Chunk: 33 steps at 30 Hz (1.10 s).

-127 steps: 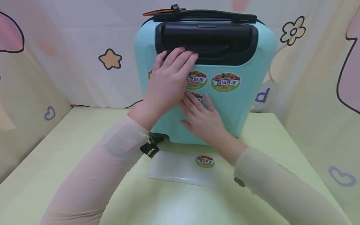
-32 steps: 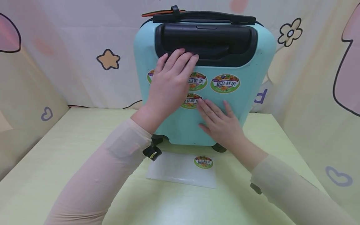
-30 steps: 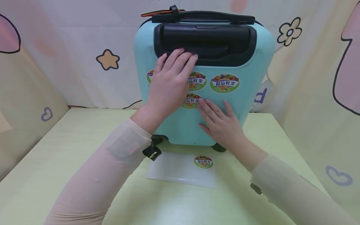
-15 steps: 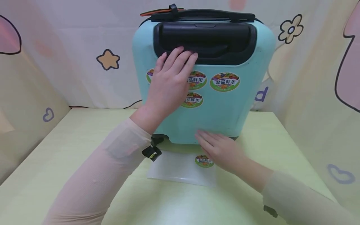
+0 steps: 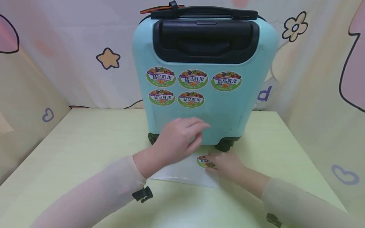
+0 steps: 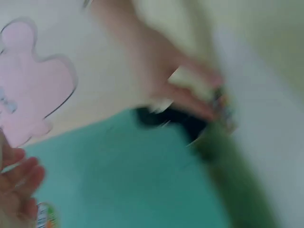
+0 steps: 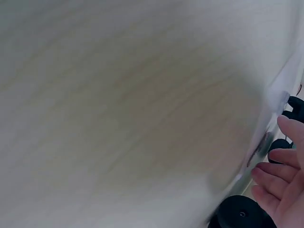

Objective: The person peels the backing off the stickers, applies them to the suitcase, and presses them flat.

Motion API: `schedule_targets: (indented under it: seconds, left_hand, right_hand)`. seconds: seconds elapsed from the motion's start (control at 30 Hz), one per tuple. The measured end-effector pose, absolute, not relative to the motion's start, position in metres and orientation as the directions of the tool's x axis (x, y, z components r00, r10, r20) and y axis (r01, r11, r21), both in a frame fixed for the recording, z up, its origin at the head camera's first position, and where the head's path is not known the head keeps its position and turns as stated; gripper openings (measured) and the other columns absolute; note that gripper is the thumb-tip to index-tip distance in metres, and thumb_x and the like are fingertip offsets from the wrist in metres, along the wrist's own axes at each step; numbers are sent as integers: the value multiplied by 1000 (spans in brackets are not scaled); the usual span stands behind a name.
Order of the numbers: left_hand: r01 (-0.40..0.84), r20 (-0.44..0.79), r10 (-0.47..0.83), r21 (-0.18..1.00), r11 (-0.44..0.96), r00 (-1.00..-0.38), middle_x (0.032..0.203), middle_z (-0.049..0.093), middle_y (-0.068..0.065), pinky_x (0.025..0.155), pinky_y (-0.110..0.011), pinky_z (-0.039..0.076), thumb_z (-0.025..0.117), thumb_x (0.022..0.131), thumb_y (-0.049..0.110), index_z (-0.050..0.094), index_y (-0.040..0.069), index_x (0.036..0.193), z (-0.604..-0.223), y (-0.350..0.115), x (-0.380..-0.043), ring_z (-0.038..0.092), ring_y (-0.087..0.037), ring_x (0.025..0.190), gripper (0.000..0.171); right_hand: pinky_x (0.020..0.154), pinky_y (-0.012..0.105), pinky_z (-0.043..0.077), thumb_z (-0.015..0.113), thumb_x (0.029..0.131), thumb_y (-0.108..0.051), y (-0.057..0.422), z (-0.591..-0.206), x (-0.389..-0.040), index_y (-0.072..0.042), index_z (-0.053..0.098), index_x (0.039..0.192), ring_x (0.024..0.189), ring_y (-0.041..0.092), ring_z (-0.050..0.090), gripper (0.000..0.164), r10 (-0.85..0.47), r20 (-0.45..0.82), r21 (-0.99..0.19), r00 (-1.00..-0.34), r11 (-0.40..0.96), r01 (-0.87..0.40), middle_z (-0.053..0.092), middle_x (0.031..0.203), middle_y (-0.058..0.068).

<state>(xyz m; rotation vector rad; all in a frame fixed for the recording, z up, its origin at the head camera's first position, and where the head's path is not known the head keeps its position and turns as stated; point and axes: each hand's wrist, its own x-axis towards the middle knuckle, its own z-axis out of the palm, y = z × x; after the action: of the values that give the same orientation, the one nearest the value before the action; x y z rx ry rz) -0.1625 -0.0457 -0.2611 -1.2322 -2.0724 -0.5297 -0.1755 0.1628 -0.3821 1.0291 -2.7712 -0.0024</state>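
A light-blue suitcase (image 5: 222,117) stands upright on the table, with several oval fruit stickers (image 5: 193,79) on its front in two rows. Before it lies a white backing sheet (image 5: 182,173), bearing one fruit sticker (image 5: 203,161) near its right side. My right hand (image 5: 229,166) is at that sticker, thumb and fingers apart at its right edge; whether they touch it is unclear. In the left wrist view the same right hand (image 6: 161,66) is blurred. Loosely bent and holding nothing, my left hand (image 5: 176,139) is in front of the suitcase's lower part.
The suitcase has a black handle recess (image 5: 206,41) and a black top handle (image 5: 211,12). Its right wheel (image 5: 224,144) sits just behind the right hand. A patterned curtain (image 5: 71,63) surrounds the pale table (image 5: 94,136) at the back and sides.
My right hand has gone from the suitcase front down to the sticker on the sheet. The left hand has left the handle recess and lowered, uncovering the stickers at the left.
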Motion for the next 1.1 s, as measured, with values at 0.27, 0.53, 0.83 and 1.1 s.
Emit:
schedule_targets:
  seconds: [0.27,0.53,0.83,1.1]
  left_hand:
    - [606,109,631,441,662,-768,105,66,4,71,-25,48,51,91,17,66,14,115,-320,-52,-151,61,-10,90,29]
    - [504,-58,555,347,791,-830,129,55,-7,95,-40,41,57,88,23,53,5,130,-368,-53,-171,51,-23,119,46]
    - [278,-131,473,663,695,-871,108,63,-11,82,-34,47,61,86,16,58,-2,120,-379,-64,-191,58,-20,93,38]
    - [41,-207,490,893,448,-847,85,64,-2,67,-25,47,61,85,10,65,2,99,-379,-68,-192,56,-11,73,18]
  right_hand:
    - [51,29,44,75,77,-30,157,-385,-175,-13,68,102,62,14,56,32,-601,80,6,-795,798,-602,64,77,-4]
    - [53,31,46,77,76,-24,155,-385,-174,-12,68,100,63,15,57,28,-621,96,0,-778,781,-624,65,75,-3]
    - [59,27,49,77,75,-18,159,-365,-172,-8,67,107,74,16,64,34,-712,234,-50,-662,671,-740,69,94,2]
    - [78,33,51,79,72,-17,156,-365,-167,-11,70,102,97,21,63,32,-718,430,-7,-548,604,-797,65,108,5]
